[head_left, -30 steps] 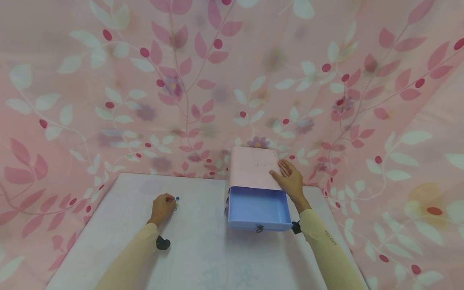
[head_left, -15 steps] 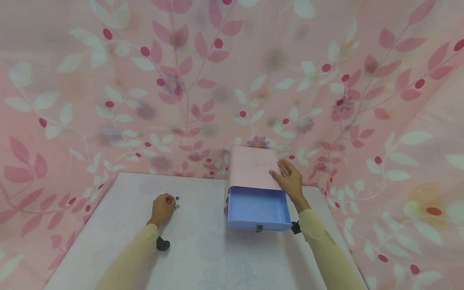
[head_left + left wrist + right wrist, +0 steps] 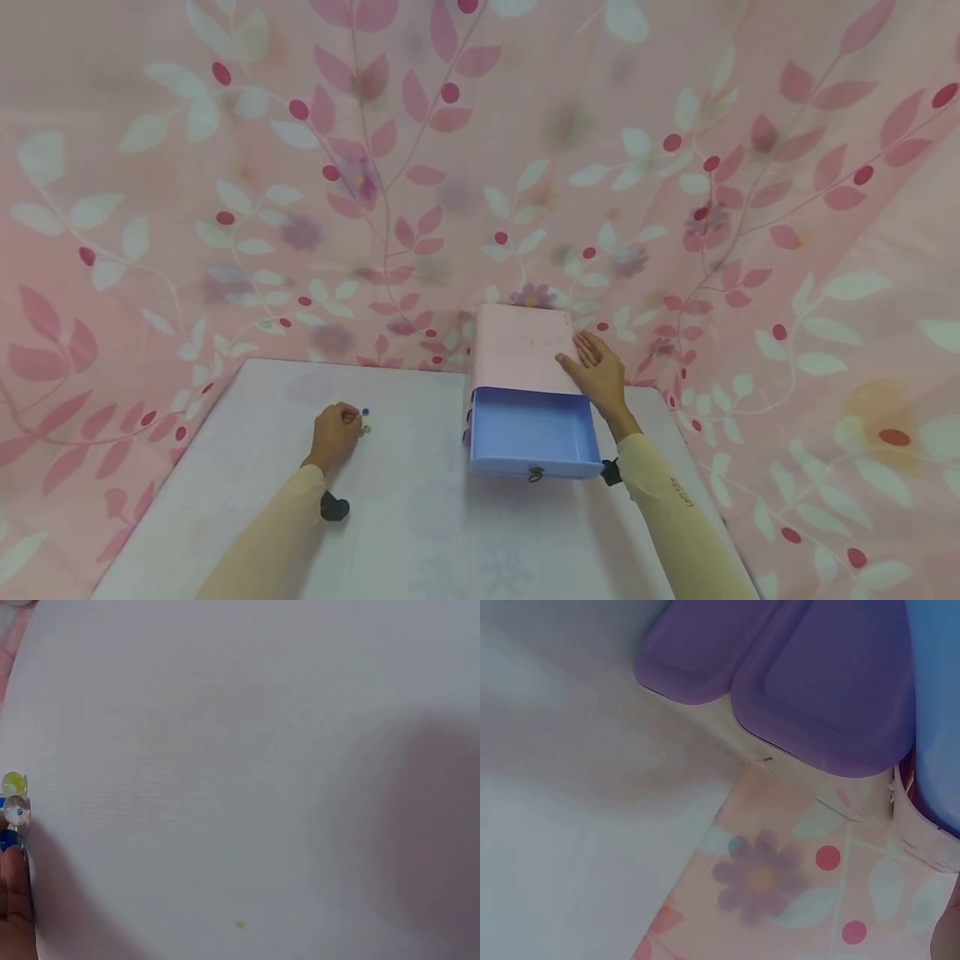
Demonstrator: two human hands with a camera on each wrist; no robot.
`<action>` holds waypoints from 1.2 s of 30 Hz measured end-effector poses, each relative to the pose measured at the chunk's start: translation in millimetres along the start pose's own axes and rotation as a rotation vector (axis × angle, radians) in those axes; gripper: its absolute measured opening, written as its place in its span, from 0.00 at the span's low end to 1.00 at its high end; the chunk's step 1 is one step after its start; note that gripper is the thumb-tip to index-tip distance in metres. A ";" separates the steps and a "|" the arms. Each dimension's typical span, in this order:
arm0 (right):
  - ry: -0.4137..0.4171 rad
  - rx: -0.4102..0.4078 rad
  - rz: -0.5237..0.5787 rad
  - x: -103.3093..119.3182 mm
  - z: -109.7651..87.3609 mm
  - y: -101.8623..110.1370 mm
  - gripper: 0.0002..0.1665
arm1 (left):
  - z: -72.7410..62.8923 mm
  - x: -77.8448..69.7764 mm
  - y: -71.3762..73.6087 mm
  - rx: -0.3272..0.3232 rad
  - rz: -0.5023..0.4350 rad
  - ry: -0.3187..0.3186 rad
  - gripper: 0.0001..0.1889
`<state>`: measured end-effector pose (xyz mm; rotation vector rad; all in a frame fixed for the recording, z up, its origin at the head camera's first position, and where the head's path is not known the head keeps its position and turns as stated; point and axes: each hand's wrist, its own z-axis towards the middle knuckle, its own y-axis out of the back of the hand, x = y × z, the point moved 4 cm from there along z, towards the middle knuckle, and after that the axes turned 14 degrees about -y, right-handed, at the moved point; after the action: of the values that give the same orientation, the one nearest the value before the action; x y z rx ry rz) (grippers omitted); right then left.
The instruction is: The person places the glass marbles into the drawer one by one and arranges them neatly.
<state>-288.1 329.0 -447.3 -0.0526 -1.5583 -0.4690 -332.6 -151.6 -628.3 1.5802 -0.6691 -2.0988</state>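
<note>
My left hand [image 3: 335,433] is low over the left part of the table, its fingertips pinching a small cluster of glass-like balls. A blue ball [image 3: 365,412] and a yellow-green ball [image 3: 366,429] show beside the fingertips in the head view. The left wrist view has a yellow ball [image 3: 13,783], a clear ball [image 3: 16,811] and a dark blue ball [image 3: 9,840] at its left edge. My right hand [image 3: 600,379] rests on the pink drawer cabinet [image 3: 521,346], thumb on top, straight fingers along its right edge. The cabinet's blue drawer [image 3: 536,425] is pulled out, with nothing visible inside.
Below the blue drawer, purple drawers [image 3: 825,690] show pushed in, in the right wrist view. A metal ring pull [image 3: 536,473] hangs on the blue drawer's front. The white table [image 3: 420,533] ends against a pink floral cloth [image 3: 465,183] behind and at both sides.
The yellow-green ball by my left fingertips has shifted slightly and looks rounder now. Both hands, the cabinet and the pulled-out drawer stay in place.
</note>
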 end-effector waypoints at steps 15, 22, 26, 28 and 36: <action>0.012 0.016 0.021 2.7 -4.7 -1.3 0.49 | -7.5 6.4 12.6 -0.072 -0.041 0.036 0.13; 0.030 -0.010 0.029 -5.4 2.9 -1.2 0.50 | -8.7 6.8 19.2 -0.104 -0.083 0.059 0.11; 0.032 -0.006 0.043 -3.7 1.3 -0.6 0.48 | -8.0 0.3 21.3 -0.122 -0.117 0.047 0.11; 0.035 -0.002 0.057 -2.9 0.3 -0.4 0.47 | -7.4 -3.7 21.5 -0.125 -0.137 0.027 0.12; 0.035 -0.006 0.051 -0.5 -0.1 -1.0 0.47 | -0.8 -19.5 19.4 -0.142 -0.186 -0.031 0.12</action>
<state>-288.3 328.2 -448.0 -0.0883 -1.5179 -0.4329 -325.8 -155.5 -601.9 1.5861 -0.3863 -2.2531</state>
